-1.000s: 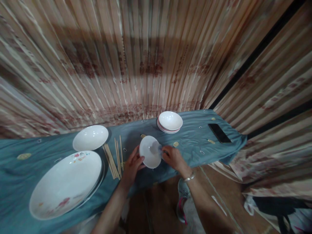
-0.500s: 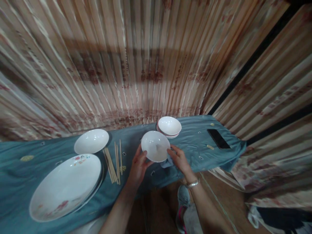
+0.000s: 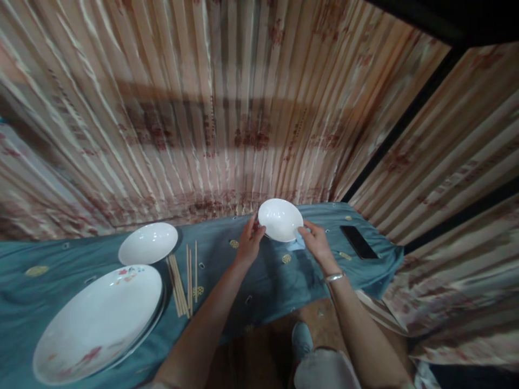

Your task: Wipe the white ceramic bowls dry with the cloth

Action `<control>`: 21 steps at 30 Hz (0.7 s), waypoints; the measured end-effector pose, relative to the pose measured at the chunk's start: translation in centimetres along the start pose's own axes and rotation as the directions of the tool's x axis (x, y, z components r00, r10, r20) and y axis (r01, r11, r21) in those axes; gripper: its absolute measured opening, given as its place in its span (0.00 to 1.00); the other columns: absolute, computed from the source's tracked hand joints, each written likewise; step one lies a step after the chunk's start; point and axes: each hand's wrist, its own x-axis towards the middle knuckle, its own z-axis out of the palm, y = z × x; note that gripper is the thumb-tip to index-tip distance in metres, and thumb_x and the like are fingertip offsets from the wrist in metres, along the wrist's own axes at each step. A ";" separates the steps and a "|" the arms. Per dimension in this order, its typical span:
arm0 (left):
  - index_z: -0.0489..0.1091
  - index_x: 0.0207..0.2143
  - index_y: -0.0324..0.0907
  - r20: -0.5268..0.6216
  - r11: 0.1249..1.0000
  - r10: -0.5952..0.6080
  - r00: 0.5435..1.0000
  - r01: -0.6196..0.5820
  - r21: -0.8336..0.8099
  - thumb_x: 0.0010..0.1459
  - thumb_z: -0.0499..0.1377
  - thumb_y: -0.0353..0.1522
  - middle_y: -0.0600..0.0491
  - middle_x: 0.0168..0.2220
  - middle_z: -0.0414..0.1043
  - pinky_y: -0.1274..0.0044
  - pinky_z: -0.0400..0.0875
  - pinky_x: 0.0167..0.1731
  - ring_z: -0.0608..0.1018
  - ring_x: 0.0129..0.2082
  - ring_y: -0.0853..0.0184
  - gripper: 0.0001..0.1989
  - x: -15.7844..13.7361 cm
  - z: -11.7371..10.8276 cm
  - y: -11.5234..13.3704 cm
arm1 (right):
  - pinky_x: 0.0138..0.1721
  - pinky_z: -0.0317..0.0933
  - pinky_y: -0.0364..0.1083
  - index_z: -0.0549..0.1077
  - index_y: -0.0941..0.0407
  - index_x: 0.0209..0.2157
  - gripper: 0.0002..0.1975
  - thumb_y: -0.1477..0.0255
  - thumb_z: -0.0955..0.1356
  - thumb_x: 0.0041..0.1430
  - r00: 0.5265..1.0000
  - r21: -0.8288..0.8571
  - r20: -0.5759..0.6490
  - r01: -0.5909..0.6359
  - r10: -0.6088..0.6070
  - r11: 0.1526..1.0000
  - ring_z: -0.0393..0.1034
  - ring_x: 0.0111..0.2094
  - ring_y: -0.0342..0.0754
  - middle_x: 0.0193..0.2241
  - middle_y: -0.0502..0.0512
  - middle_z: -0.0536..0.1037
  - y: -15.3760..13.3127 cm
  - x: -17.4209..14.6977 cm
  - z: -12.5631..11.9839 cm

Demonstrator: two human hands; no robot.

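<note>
A white bowl [image 3: 280, 219] is held between my two hands at the back of the table. My left hand [image 3: 249, 242] grips its left rim, thumb on the near edge. On the opposite side my right hand [image 3: 315, 242] pinches the right rim. A light blue cloth [image 3: 297, 244] hangs beneath the bowl by my right fingers. The bowl hides the stack of small bowls at this spot; whether it touches them I cannot tell.
On the left lie large floral oval plates [image 3: 101, 324], stacked, with a white bowl [image 3: 148, 243] behind them. Several wooden chopsticks [image 3: 178, 286] lie beside them. A black phone [image 3: 358, 241] rests near the right end of the blue-green tablecloth [image 3: 267, 292]. A pleated curtain [image 3: 227, 135] hangs behind.
Both hands have carried the white bowl back and to the right, over the stack of small bowls, which it now covers. The view has shifted slightly.
</note>
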 end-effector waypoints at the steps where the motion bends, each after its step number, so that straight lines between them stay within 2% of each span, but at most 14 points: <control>1: 0.69 0.56 0.46 0.004 0.997 0.042 0.999 -0.042 0.072 0.52 0.63 0.37 0.47 0.50 0.73 0.64 0.67 0.53 0.74 0.48 0.58 0.27 0.7 0.3 -0.2 | 0.24 0.53 0.41 0.79 0.63 0.41 0.27 0.60 0.62 0.47 1.000 -0.019 -0.003 0.004 -0.004 1.000 0.56 0.22 0.43 0.21 0.50 0.72 0.1 0.8 -0.2; 3: 0.71 0.54 0.45 0.044 0.975 0.061 0.997 -0.069 0.212 0.52 0.62 0.34 0.47 0.48 0.73 0.64 0.65 0.54 0.74 0.48 0.57 0.24 2.0 0.9 -0.6 | 0.24 0.53 0.41 0.79 0.64 0.40 0.26 0.61 0.62 0.46 1.000 -0.053 -0.002 0.004 -0.004 0.999 0.57 0.22 0.43 0.20 0.51 0.72 0.4 2.2 -0.4; 4: 0.72 0.53 0.44 0.045 0.971 0.054 0.998 -0.063 0.232 0.51 0.62 0.34 0.47 0.48 0.73 0.63 0.64 0.55 0.74 0.50 0.56 0.24 2.6 1.2 -0.9 | 0.24 0.53 0.41 0.80 0.64 0.39 0.26 0.62 0.62 0.46 1.000 -0.065 0.001 -0.001 0.001 0.998 0.58 0.22 0.43 0.20 0.51 0.72 0.7 2.8 -0.5; 9: 0.73 0.52 0.46 -0.008 0.953 0.037 0.999 -0.033 0.300 0.47 0.64 0.32 0.48 0.59 0.67 0.60 0.51 0.62 0.60 0.63 0.50 0.26 4.6 1.9 -2.4 | 0.23 0.54 0.41 0.80 0.64 0.38 0.24 0.64 0.61 0.48 0.999 -0.127 0.051 -0.008 0.015 0.992 0.59 0.21 0.43 0.18 0.50 0.71 1.7 4.1 0.2; 13: 0.72 0.53 0.47 -0.023 0.938 0.021 1.000 -0.012 0.348 0.47 0.64 0.33 0.47 0.63 0.61 0.58 0.50 0.62 0.56 0.66 0.48 0.27 5.1 1.8 -3.7 | 0.22 0.53 0.40 0.80 0.64 0.39 0.24 0.65 0.60 0.50 0.997 -0.195 0.077 0.001 0.014 0.981 0.60 0.20 0.43 0.18 0.50 0.72 2.1 4.6 0.7; 21: 0.70 0.56 0.45 -0.018 0.909 -0.022 1.000 0.028 0.417 0.48 0.62 0.33 0.44 0.65 0.57 0.55 0.51 0.61 0.55 0.66 0.47 0.29 4.8 1.6 -5.1 | 0.26 0.57 0.41 0.79 0.61 0.45 0.22 0.70 0.61 0.55 0.995 -0.363 0.101 0.037 0.000 0.931 0.67 0.23 0.45 0.21 0.52 0.77 2.3 5.2 1.1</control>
